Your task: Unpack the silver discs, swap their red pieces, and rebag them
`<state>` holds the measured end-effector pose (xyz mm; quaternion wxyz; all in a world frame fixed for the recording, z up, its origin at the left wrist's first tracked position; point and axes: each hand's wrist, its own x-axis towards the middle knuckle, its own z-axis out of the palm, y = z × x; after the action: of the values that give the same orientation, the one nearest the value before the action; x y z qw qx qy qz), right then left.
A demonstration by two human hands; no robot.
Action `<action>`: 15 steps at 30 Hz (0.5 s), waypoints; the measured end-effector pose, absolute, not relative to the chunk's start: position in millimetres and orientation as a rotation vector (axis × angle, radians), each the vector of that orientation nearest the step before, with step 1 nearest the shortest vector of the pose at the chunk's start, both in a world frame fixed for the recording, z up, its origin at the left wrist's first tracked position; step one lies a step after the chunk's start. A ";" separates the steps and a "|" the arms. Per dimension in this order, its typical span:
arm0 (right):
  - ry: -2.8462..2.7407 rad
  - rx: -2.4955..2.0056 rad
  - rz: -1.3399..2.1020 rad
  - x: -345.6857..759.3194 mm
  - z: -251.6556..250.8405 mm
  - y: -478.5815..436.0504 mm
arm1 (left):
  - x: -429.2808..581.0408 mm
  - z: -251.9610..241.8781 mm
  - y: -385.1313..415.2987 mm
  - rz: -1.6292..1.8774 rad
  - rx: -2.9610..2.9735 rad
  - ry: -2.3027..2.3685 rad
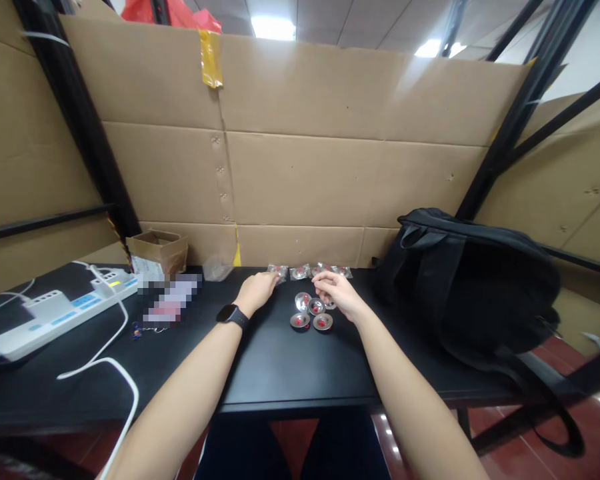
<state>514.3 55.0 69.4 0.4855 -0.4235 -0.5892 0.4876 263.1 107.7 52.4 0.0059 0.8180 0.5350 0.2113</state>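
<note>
Both my arms reach forward over a black table (280, 360). My left hand (257, 290), with a black watch on its wrist, is curled with its fingertips at a small clear bag with a red part (279, 271). My right hand (336, 291) is loosely curled just right of a cluster of small shiny metal cups with red centres (312, 313); its fingers touch the nearest one. More small clear bags with red parts (325, 270) lie in a row along the cardboard wall behind my hands.
A black backpack (475, 280) fills the right of the table. At the left lie a white power strip (55, 313) with white cables, a small open cardboard box (159, 250) and a crumpled clear bag (215, 268). Cardboard walls enclose the table.
</note>
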 end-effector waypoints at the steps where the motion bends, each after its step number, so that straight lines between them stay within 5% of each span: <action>1: -1.437 -1.034 1.185 514.0 69.5 55.0 | 260.9 53.4 108.1 0.708 2.516 1.715; 6: -1.464 -1.051 1.158 509.3 67.8 54.1 | 264.1 58.1 109.2 1.086 2.147 1.741; 15: -1.459 -0.917 0.930 491.2 67.7 49.0 | 325.9 63.2 76.7 1.310 1.298 0.858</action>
<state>491.2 49.0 67.7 0.5578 -0.3886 -0.6185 0.3940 325.9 76.7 63.2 0.5261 0.5426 0.3588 0.5478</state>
